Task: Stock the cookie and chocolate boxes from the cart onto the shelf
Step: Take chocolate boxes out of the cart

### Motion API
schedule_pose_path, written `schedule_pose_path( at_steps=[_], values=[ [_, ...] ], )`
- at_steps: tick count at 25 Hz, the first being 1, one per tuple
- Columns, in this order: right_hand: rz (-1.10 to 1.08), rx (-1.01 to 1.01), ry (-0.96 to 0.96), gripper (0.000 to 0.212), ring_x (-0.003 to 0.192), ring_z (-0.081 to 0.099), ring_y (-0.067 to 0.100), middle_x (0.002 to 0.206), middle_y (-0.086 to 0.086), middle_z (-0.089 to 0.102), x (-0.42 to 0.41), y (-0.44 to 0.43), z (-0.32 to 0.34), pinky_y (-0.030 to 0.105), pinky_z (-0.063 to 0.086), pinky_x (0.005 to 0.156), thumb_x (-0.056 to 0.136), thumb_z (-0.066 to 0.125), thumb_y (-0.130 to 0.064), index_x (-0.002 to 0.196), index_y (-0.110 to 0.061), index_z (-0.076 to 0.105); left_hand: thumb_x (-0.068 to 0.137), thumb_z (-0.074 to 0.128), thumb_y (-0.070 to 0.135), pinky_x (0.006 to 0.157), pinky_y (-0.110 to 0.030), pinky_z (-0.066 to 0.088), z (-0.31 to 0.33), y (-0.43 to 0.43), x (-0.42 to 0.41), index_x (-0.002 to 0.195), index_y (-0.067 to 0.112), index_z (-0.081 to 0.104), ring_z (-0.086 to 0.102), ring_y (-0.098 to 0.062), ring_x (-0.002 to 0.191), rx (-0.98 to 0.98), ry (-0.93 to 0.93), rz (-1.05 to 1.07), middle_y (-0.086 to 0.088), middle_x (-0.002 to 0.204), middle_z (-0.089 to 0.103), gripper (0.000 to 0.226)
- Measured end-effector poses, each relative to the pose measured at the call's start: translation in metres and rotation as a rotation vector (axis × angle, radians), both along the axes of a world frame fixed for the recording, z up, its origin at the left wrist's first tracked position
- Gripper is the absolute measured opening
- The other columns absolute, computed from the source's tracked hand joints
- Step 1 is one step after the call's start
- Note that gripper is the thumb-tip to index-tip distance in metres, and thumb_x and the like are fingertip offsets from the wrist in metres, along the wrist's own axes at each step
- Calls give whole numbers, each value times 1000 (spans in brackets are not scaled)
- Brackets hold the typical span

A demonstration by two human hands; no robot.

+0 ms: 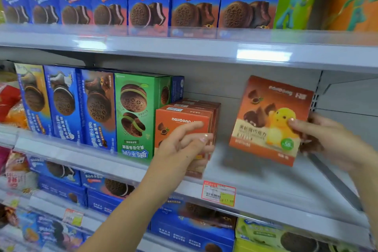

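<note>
Orange chocolate box [268, 120], pinched by the right hand [327, 139] at centre right above the shelf [266, 186]; left hand [184, 145], fingers relaxed, touches the shelved row [184, 114]; placement step, next probably setting it alongside.

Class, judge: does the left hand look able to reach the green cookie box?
Probably yes: the left hand is beside the green cookie box, whose front stands uncovered at the shelf edge.

Orange box [270, 120]: printed cardboard, slight sheen. Blue boxes [150, 0]: glossy cardboard. Shelf [266, 178]: smooth grey painted metal, matt. Edge strip [263, 55]: clear glossy plastic, glare. Price tag [218, 193]: paper.
</note>
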State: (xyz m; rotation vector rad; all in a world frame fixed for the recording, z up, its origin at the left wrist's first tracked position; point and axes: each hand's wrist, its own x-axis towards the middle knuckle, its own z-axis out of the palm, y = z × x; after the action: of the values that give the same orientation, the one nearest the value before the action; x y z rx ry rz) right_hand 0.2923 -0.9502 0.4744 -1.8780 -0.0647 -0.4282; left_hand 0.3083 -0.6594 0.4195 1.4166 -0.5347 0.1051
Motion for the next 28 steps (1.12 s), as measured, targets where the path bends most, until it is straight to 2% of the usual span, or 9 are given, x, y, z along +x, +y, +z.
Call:
schedule_pose_path(
  at_steps=[2,4,7,9,14,19,24,26,28],
  values=[
    [-138,-108,44,53,62,59,21,90,14,68,36,-17,0,30,44,51,74,77,-38,115,-11,56,94,55,14,78,-35,60,-2,13,4,115,20,63,72,-15,94,-15,-5,40,4,105,74,23],
    [-199,-257,137,45,64,59,23,91,12,67,78,-17,-11,30,46,54,85,71,-29,120,-9,49,94,54,13,79,-37,60,-6,22,7,113,18,64,72,-17,94,-19,1,68,3,105,74,22],
    [-71,-279,307,49,70,63,24,94,10,67,130,4,-29,33,53,61,88,68,-25,126,-12,40,93,54,13,79,-38,60,-10,33,10,112,16,64,72,-19,94,-18,26,100,2,104,74,21],
    [30,-272,358,55,83,66,26,104,12,67,154,16,-33,35,55,72,89,68,-22,132,-16,35,94,54,12,78,-36,60,-14,41,12,112,15,64,72,-19,94,-30,49,126,1,103,75,21],
    [170,-320,437,66,104,64,22,116,7,66,190,37,-31,31,51,86,86,70,-10,137,-24,32,95,54,13,74,-30,60,-20,58,17,112,16,65,72,-17,92,-26,81,170,2,102,75,20],
    [203,-290,440,70,111,61,23,123,8,63,204,46,-36,31,50,84,87,61,5,145,-20,30,96,53,13,79,-36,60,-26,60,16,113,17,64,72,-17,93,2,107,182,3,103,75,21],
    [182,-312,440,74,109,60,22,125,6,61,197,55,-38,30,51,83,84,55,13,143,-25,32,95,54,13,78,-34,60,-31,63,11,112,17,65,72,-18,94,-1,145,170,3,104,75,21],
    [32,-262,356,68,105,61,25,130,8,58,185,55,-38,30,52,78,87,47,11,145,-24,34,95,53,13,79,-35,60,-35,66,8,112,17,65,72,-17,94,4,167,155,3,104,75,21],
    [-177,-96,158,54,84,63,22,123,12,60,160,58,-36,25,50,65,90,38,8,137,-18,45,96,52,13,80,-36,60,-39,71,5,113,18,65,71,-17,95,18,185,139,3,105,74,22]
  ],
)
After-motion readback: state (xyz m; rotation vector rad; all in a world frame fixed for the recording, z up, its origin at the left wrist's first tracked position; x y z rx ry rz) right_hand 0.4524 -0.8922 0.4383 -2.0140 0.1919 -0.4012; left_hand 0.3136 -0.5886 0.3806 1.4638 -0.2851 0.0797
